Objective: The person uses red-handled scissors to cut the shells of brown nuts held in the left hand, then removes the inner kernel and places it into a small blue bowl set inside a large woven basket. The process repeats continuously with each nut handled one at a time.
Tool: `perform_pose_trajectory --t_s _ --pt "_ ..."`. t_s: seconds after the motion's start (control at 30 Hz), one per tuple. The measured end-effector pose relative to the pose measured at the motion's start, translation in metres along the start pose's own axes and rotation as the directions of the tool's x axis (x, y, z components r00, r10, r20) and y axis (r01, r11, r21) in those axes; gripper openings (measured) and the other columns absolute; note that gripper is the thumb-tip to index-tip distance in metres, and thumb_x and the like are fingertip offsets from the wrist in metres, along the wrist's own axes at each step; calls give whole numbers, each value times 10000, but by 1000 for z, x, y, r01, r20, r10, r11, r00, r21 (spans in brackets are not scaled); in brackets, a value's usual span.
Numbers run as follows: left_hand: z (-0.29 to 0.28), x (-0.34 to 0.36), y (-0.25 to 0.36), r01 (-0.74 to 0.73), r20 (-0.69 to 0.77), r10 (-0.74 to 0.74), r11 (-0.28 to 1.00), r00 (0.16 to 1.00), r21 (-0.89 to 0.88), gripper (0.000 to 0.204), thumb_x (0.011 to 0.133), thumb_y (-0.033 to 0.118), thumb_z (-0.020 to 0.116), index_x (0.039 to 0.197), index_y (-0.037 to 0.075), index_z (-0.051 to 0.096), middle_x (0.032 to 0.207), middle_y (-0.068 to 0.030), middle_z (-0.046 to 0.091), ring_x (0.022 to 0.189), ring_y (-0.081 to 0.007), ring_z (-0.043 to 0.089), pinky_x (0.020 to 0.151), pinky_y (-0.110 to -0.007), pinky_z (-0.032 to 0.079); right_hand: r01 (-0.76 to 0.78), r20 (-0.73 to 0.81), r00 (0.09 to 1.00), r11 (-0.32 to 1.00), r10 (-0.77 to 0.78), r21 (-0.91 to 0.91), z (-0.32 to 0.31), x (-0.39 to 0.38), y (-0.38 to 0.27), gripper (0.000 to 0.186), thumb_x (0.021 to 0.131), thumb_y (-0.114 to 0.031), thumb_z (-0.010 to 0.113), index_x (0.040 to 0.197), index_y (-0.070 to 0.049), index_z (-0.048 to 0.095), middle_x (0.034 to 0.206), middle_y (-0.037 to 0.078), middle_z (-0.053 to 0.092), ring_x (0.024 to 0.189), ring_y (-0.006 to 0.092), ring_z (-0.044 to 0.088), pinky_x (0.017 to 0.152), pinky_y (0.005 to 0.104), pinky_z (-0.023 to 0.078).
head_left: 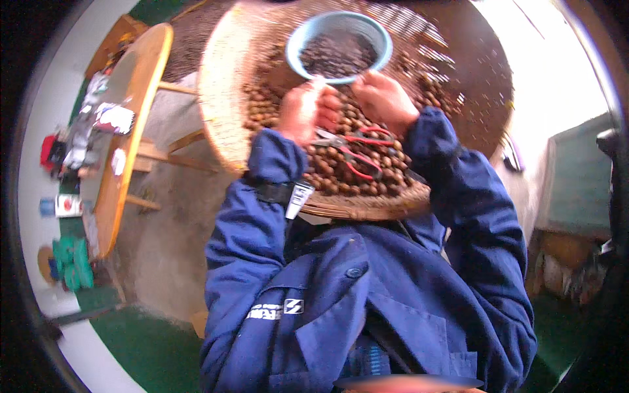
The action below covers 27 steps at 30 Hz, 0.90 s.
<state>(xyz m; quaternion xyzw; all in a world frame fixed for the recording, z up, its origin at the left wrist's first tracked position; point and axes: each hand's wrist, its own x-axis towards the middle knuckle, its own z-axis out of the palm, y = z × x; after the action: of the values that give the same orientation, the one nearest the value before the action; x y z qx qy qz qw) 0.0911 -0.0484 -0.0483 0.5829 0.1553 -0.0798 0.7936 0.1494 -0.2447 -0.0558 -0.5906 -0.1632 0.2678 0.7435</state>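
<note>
A light-blue round basin (296, 40), part filled with small dark pieces (337, 54), is at the far middle of a wide woven basket tray (213, 85). My left hand (308, 110) is closed at the basin's near rim, thumb on the edge and other fingers curled below it. Closed beside it, my right hand (385, 101) meets the same rim a little to the right. Motion blur softens both hands. Brown round nuts (334, 178) lie thickly on the tray's near part. Red-handled pliers (359, 157) rest open on the nuts, just below my hands.
At the left stands a wooden table (141, 92) with a dark-and-white packet (115, 119) on it. Green cloth (73, 262) and other goods line the left wall. A dark shoe-like item (513, 154) lies on the floor right of the tray. A greenish panel (580, 173) stands far right.
</note>
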Motion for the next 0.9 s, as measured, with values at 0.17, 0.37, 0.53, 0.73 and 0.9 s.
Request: perform_pose_trajectory --t_s 0.17,0.37,0.53,0.73,0.9 --pt "-17 14 -20 -9 -70 21 984 997 176 136 915 169 561 960 53 615 752 -44 633 579 -143 617 509 -288 529 55 -86 995 998 -51 41 -9 -5 -30 28 865 -92 603 887 -81 588 665 -24 514 513 51 441 433 199 317" --pt "-17 27 -48 50 108 -114 880 988 472 129 875 145 623 959 47 620 829 -30 615 720 -112 594 566 -247 518 204 -53 978 978 -201 52 -28 -57 -77 78 882 -68 595 955 -48 615 645 -24 507 486 40 409 408 191 281" --pt "-14 25 -45 9 130 -80 881 988 473 156 926 202 606 983 58 625 849 -33 627 733 -118 594 589 -248 509 176 -108 975 970 -195 -167 -87 -154 -97 90 922 -86 504 950 -19 555 647 -9 488 452 50 368 418 198 275" --pt "-5 14 -36 -32 165 -47 895 985 444 235 931 267 607 1006 45 619 865 -42 631 772 -122 605 632 -273 523 54 -750 656 996 -86 -68 -176 -250 -4 121 922 -140 532 996 -65 592 683 -16 514 489 58 426 423 179 283" --pt "3 8 -34 -11 177 -75 896 981 443 223 937 250 604 1003 38 620 868 -41 632 777 -120 605 625 -265 517 -354 -766 611 934 199 -40 -225 -274 115 294 887 -182 629 1129 -17 615 850 51 624 663 90 572 556 223 433"
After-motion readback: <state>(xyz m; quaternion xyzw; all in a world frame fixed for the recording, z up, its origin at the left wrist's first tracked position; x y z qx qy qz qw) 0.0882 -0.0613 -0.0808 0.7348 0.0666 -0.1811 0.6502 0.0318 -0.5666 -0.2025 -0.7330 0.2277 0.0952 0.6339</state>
